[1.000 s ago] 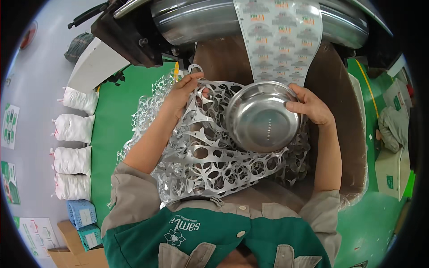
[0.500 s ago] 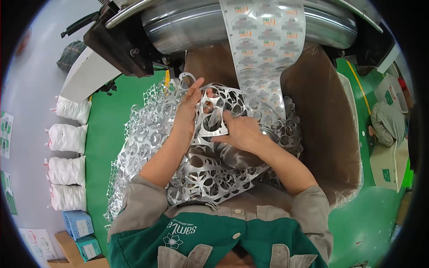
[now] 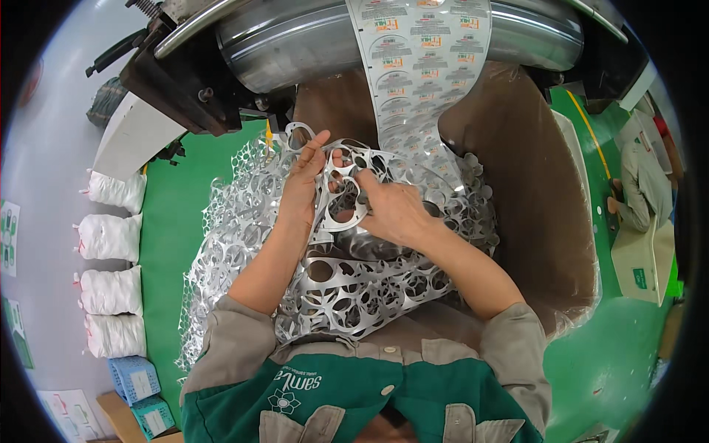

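Note:
A silvery web of punched foil scrap (image 3: 354, 299), full of round holes, is heaped in front of me. My left hand (image 3: 301, 188) is at the upper left of the heap, closed around a bunched part of the web, its fingertips showing through the holes. Just to the right, my right hand (image 3: 395, 210) pinches a ring-shaped piece of the same web between thumb and fingers. Beyond both hands, a wide printed foil strip (image 3: 425, 81) hangs from a metal roller (image 3: 292, 52) down to the heap. Small loose foil discs (image 3: 476, 188) lie at its right.
A large brown lined bin (image 3: 543, 199) stands under the roller and on the right. White stuffed bags (image 3: 111, 236) and blue baskets (image 3: 134, 380) line the left side. A person in grey (image 3: 644, 184) is at the far right by a cream bin (image 3: 641, 266).
My right hand's fingers have drawn closer to my left hand, and the web between them is bent more. The view has shifted slightly. The person at the right has moved an arm.

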Demonstrator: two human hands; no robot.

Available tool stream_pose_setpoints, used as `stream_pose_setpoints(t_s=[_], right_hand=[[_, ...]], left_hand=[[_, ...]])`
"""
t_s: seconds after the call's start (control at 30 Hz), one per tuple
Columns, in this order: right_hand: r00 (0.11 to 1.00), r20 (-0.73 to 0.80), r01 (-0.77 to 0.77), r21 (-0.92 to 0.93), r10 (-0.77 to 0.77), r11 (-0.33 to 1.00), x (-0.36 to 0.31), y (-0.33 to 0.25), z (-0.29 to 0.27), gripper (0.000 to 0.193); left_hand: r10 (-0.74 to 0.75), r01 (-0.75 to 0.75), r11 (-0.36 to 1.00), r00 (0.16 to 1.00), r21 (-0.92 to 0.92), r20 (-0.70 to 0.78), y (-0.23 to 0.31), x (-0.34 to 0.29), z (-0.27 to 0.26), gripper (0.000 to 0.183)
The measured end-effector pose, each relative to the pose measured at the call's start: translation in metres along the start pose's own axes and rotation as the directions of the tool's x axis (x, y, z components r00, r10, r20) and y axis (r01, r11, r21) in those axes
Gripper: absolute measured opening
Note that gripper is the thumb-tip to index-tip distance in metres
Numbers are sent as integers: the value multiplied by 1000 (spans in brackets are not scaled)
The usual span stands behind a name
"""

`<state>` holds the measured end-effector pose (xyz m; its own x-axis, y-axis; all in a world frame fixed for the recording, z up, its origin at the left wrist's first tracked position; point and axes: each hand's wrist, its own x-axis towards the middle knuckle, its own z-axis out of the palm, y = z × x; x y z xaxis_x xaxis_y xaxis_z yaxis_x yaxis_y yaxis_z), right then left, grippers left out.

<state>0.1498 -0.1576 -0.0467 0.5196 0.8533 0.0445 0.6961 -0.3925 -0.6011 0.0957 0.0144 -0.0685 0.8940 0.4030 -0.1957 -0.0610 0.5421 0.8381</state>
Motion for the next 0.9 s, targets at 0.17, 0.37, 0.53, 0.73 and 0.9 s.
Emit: stream_pose_setpoints(t_s=[0.17,0.37,0.53,0.73,0.9], right_hand=[[962,-271,30,17,-24,999,8,4,23,43],[932,-327,174,22,-157,985,8,11,22,19],[965,-230,122,-41,-129,992,1,15,12,11],[977,-142,160,6,-157,987,-10,13,-3,16],[973,194,145,-104,-123,984,-23,29,-22,41]], left_hand=[[-13,11,1000,997,26,79,-2,3,-6,34],[-15,15,999,1000,41,4,0,-2,7,29],[88,-89,996,996,-27,-16,-2,-1,-2,27],[140,-141,990,989,-23,-37,1,-3,-2,27],[170,-169,976,985,-137,-4,-1,5,-22,35]])
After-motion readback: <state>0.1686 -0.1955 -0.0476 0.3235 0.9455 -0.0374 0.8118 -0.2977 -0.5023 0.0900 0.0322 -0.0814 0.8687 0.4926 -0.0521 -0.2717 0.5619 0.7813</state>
